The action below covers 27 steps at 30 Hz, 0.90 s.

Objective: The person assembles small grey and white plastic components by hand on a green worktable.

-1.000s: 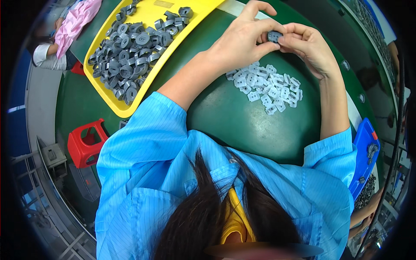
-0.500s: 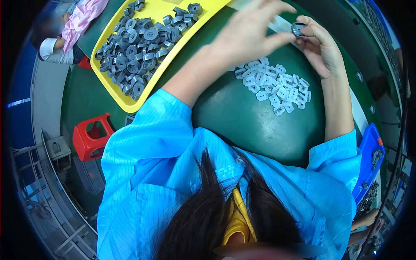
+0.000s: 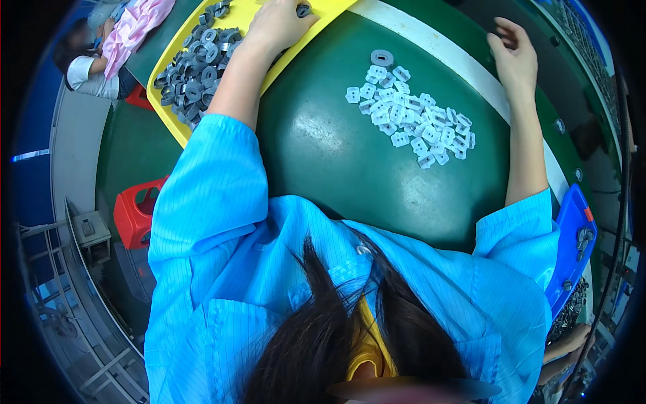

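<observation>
Left hand [image 3: 277, 28] over the yellow tray [image 3: 330, 11], right hand [image 3: 518, 66] empty.
Left fingers meet a grey part [image 3: 303, 11] near the tray's right edge, grip unclear; right fingers curl loosely open near the table's [image 3: 323, 168] white strip [image 3: 431, 34].

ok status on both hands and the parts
Left hand at a gray part, over yellow tray. Right hand half-open, looks empty. White pieces clustered on green table. Nothing visibly blocking either hand.
</observation>
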Available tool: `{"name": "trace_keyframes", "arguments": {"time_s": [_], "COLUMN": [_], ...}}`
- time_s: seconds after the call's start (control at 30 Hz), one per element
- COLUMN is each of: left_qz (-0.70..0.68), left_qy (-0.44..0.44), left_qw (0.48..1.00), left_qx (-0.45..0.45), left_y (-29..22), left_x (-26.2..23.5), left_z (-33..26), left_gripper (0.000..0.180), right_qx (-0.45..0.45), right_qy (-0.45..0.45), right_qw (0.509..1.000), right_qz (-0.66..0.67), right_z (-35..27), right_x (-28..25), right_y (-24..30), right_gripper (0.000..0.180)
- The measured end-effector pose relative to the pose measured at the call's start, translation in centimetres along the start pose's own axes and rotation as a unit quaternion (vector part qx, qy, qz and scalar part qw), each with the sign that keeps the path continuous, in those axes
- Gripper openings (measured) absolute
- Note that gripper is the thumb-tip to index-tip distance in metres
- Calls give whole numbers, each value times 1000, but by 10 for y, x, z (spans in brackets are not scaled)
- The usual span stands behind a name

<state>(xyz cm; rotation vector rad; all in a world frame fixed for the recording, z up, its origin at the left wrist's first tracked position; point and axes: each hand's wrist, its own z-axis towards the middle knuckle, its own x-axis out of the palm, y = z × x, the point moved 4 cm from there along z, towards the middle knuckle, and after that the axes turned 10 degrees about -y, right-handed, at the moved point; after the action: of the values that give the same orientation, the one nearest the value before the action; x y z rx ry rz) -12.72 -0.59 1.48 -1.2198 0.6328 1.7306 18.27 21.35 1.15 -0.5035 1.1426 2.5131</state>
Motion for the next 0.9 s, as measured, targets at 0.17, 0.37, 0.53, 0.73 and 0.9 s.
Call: {"name": "trace_keyframes", "arguments": {"time_s": [0.17, 0.37, 0.53, 0.73, 0.9], "left_qz": [-91, -232, -237, -275, -306], "left_qy": [-18, -211, -151, -91, -53], "left_qw": [995, 942, 945, 951, 944], "left_qx": [-35, 124, 170, 107, 107], "left_y": [-38, -90, -130, -124, -113], "left_x": [-32, -59, -16, 8, 4], "left_z": [-11, -21, -30, -29, -29], "left_gripper": [35, 27, 35, 46, 44], "right_qx": [-118, -162, -51, -114, -109], "right_qy": [280, 366, 369, 437, 411], "right_qw": [943, 905, 923, 877, 885], "right_qz": [131, 143, 95, 162, 189], "right_z": [-50, -75, -59, -68, -70], "right_x": [17, 21, 12, 16, 23], "right_y": [84, 102, 80, 90, 90], "right_gripper": [19, 16, 9, 19, 14]}}
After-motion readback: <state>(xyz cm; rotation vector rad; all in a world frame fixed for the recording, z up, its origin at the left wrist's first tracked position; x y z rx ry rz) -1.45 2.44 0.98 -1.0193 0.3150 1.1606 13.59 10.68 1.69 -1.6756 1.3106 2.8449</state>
